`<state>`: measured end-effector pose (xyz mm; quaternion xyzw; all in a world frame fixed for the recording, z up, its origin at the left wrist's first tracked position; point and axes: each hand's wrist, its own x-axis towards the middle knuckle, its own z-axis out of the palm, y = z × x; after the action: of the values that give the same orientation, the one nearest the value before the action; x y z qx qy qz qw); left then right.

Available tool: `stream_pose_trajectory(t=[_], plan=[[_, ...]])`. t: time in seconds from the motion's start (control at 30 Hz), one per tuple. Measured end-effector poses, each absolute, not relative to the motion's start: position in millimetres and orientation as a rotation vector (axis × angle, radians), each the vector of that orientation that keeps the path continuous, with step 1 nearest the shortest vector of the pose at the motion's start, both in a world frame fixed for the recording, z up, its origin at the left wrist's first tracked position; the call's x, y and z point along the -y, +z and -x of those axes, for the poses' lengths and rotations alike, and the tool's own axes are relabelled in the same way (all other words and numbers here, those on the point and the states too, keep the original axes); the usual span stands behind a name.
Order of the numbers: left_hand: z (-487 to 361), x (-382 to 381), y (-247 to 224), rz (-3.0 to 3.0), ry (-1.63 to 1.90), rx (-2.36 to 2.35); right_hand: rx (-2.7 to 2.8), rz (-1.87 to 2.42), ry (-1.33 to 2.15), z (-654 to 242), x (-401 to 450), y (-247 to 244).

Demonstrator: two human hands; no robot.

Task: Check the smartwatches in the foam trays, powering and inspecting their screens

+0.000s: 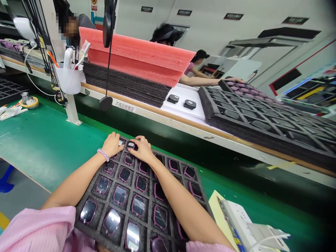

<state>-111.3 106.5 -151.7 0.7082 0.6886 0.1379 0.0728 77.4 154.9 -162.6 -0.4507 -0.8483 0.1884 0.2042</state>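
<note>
A dark foam tray (pixel 110 202) divided into square pockets lies on the green bench and holds several watch-like pieces with purple frames and glossy dark faces. At its far left corner, my left hand (pixel 112 144) has curled fingers by a piece with a pale face (pixel 120 142). Beside it, my right hand (pixel 143 148) bends its fingers around another piece (pixel 131 144) in the adjacent far pocket. Whether either piece is lifted cannot be seen. My right forearm hides some middle pockets.
Beyond the green bench (pixel 39 129) runs a raised shelf (pixel 162 117) with black foam stacks, pink foam (pixel 136 52) and another filled tray (pixel 236 119). A power strip (pixel 238 217) lies at right. Several people are behind the shelf.
</note>
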Motion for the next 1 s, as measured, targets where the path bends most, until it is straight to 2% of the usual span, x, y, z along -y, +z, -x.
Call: stream_pose_trajectory(t=[0.5, 0.8, 1.0], plan=[[111.5, -108.7, -161.8, -2.118, 0.486, -2.099, 2.641, 0.966, 0.274, -92.5, -145.6, -151.5], [112.4, -107.6, -157.4, -2.117, 0.442, -2.122, 2.592, 1.143, 0.195, -154.3, -137.2, -142.9], [91.9, -109.4, -129.9, -2.182, 0.363, -2.125, 2.530, 1.448, 0.167, -204.2, -126.1, -141.9]])
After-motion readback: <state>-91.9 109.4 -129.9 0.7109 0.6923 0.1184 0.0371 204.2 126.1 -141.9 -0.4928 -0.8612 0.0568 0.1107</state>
